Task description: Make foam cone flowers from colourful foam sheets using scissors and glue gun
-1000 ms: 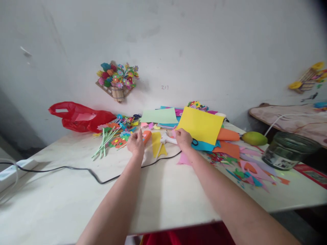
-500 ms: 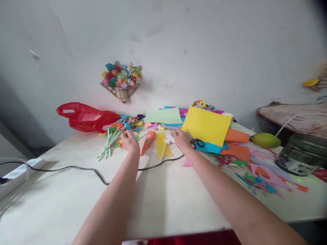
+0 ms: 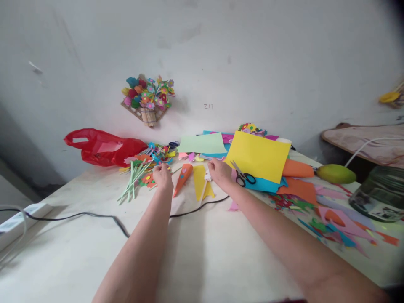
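My left hand (image 3: 163, 176) is closed over the right side of a pile of colourful foam flowers (image 3: 147, 180); what its fingers hold, if anything, is hidden. Beside that pile lie several pale green stems (image 3: 134, 181). My right hand (image 3: 220, 172) is closed too, fingertips pinched just above a white object (image 3: 207, 176); I cannot make out what is between them. Between my hands lie an orange foam cone with small hearts (image 3: 183, 179) and a cut yellow foam piece (image 3: 199, 179). Black-handled scissors (image 3: 245, 177) lie just right of my right hand.
A yellow sheet (image 3: 257, 155) and a pale green sheet (image 3: 202, 144) lie at the back. At the left are a red plastic bag (image 3: 104, 147) and a power strip (image 3: 23, 221). A black cord (image 3: 198, 208) crosses the table. A glass jar (image 3: 378, 195) stands right, near foam scraps (image 3: 334, 227).
My right hand has moved slightly left, nearer the white object's top. My left hand has shifted slightly right, fingers drawn together. The whole view has shifted a little.
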A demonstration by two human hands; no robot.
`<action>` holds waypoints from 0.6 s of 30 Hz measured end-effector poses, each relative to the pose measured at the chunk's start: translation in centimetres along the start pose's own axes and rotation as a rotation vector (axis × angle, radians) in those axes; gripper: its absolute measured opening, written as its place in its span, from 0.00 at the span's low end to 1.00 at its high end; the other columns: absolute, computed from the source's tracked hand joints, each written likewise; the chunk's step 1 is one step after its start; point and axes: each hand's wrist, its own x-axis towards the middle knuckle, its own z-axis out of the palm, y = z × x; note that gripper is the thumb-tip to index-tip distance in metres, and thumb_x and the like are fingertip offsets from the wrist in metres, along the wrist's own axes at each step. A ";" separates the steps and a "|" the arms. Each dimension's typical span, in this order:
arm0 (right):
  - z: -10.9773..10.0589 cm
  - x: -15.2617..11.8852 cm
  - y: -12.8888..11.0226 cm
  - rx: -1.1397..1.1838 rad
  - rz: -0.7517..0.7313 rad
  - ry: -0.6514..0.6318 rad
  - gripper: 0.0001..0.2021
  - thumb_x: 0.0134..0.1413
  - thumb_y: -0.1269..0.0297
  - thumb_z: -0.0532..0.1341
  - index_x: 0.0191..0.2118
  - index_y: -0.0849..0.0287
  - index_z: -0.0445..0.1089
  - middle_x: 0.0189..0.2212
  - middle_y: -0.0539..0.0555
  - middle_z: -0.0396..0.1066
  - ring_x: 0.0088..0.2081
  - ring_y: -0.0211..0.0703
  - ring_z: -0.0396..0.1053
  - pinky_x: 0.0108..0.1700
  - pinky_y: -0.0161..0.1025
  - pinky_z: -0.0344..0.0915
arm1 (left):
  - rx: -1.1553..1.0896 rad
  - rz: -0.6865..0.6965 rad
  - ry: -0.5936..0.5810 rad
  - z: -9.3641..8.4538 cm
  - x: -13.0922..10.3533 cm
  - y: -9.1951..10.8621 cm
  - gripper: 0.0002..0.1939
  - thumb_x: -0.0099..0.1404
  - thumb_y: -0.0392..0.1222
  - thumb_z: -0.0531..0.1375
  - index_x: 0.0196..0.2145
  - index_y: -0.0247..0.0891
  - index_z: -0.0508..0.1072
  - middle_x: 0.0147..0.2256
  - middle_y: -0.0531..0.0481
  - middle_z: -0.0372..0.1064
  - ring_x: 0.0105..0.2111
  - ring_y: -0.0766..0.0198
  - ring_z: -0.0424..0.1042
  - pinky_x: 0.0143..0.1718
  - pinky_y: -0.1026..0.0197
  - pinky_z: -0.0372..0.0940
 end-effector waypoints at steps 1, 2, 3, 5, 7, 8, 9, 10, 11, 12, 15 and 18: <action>0.2 0.2 -0.2 0.006 -0.010 -0.004 0.16 0.61 0.63 0.48 0.42 0.56 0.72 0.37 0.54 0.76 0.39 0.45 0.71 0.35 0.37 0.57 | -0.015 -0.041 -0.010 0.1 0.1 0.2 0.07 0.58 0.40 0.54 0.24 0.36 0.63 0.23 0.53 0.62 0.21 0.70 0.62 0.26 0.63 0.61; 0.3 0.4 -0.4 0.010 -0.020 -0.009 0.15 0.61 0.64 0.49 0.43 0.55 0.72 0.37 0.54 0.76 0.40 0.45 0.71 0.36 0.37 0.58 | -0.024 -0.070 -0.022 0.3 0.3 0.4 0.06 0.57 0.39 0.54 0.25 0.36 0.64 0.23 0.53 0.63 0.21 0.70 0.62 0.26 0.64 0.61; 0.5 0.6 -0.6 0.015 -0.031 -0.016 0.15 0.60 0.64 0.49 0.44 0.55 0.72 0.37 0.54 0.76 0.40 0.45 0.71 0.36 0.37 0.58 | -0.033 -0.104 -0.039 0.4 0.4 0.7 0.04 0.56 0.37 0.54 0.25 0.36 0.64 0.23 0.53 0.63 0.22 0.70 0.62 0.27 0.64 0.61; 0.8 1.0 -1.0 0.025 -0.052 -0.031 0.15 0.59 0.66 0.50 0.45 0.54 0.72 0.38 0.54 0.76 0.41 0.45 0.71 0.37 0.37 0.59 | -0.029 -0.138 -0.072 0.5 0.6 1.1 0.04 0.55 0.35 0.54 0.24 0.35 0.66 0.25 0.52 0.65 0.24 0.70 0.63 0.28 0.65 0.60; 1.1 1.3 -1.4 0.037 -0.074 -0.047 0.16 0.57 0.68 0.51 0.47 0.54 0.71 0.39 0.54 0.76 0.42 0.45 0.72 0.39 0.37 0.60 | -0.008 -0.152 -0.102 0.5 1.0 1.3 0.06 0.55 0.35 0.54 0.24 0.35 0.68 0.27 0.51 0.68 0.25 0.70 0.64 0.29 0.65 0.60; 1.2 1.5 -1.5 0.042 -0.082 -0.056 0.16 0.56 0.68 0.52 0.47 0.54 0.71 0.39 0.54 0.76 0.42 0.45 0.72 0.39 0.37 0.61 | 0.006 -0.158 -0.130 0.5 1.2 1.4 0.06 0.55 0.35 0.54 0.24 0.35 0.69 0.29 0.50 0.68 0.26 0.70 0.65 0.30 0.65 0.60; 1.3 1.6 -1.7 0.047 -0.087 -0.065 0.16 0.56 0.69 0.52 0.47 0.54 0.71 0.39 0.54 0.76 0.42 0.45 0.72 0.40 0.37 0.61 | 0.025 -0.175 -0.166 0.3 1.5 1.4 0.04 0.55 0.36 0.55 0.24 0.35 0.69 0.29 0.50 0.69 0.26 0.70 0.66 0.30 0.65 0.60; 1.5 1.7 -1.8 0.050 -0.090 -0.072 0.16 0.55 0.69 0.52 0.47 0.53 0.71 0.39 0.53 0.76 0.42 0.45 0.72 0.40 0.37 0.61 | 0.048 -0.189 -0.227 0.1 1.8 1.3 0.03 0.53 0.37 0.57 0.25 0.35 0.69 0.29 0.50 0.69 0.26 0.69 0.67 0.29 0.64 0.61; 1.6 1.9 -1.9 0.052 -0.094 -0.077 0.16 0.55 0.69 0.52 0.47 0.53 0.71 0.39 0.53 0.76 0.42 0.45 0.72 0.41 0.37 0.62 | 0.079 -0.198 -0.304 -0.1 2.1 1.3 0.04 0.51 0.38 0.60 0.25 0.35 0.69 0.28 0.50 0.69 0.25 0.68 0.68 0.29 0.64 0.61; 1.8 2.0 -2.0 0.054 -0.096 -0.081 0.16 0.55 0.69 0.53 0.46 0.53 0.71 0.39 0.53 0.76 0.43 0.45 0.72 0.41 0.38 0.62 | 0.127 -0.198 -0.376 -0.3 2.4 1.3 0.07 0.48 0.37 0.63 0.26 0.35 0.69 0.26 0.51 0.69 0.25 0.67 0.68 0.29 0.63 0.62; 2.3 2.5 -2.4 0.060 -0.105 -0.100 0.16 0.55 0.69 0.53 0.46 0.54 0.71 0.40 0.53 0.76 0.44 0.46 0.72 0.43 0.39 0.62 | 0.244 -0.206 -0.523 -1.1 3.4 1.2 0.14 0.44 0.36 0.67 0.29 0.35 0.68 0.22 0.52 0.67 0.23 0.66 0.69 0.28 0.62 0.64; 2.9 2.8 -3.1 0.090 -0.114 -0.115 0.16 0.55 0.69 0.52 0.47 0.54 0.70 0.43 0.53 0.75 0.45 0.46 0.71 0.44 0.40 0.63 | 0.340 -0.225 -0.588 -1.5 3.8 1.2 0.20 0.42 0.35 0.70 0.33 0.34 0.67 0.19 0.53 0.67 0.20 0.66 0.68 0.28 0.61 0.66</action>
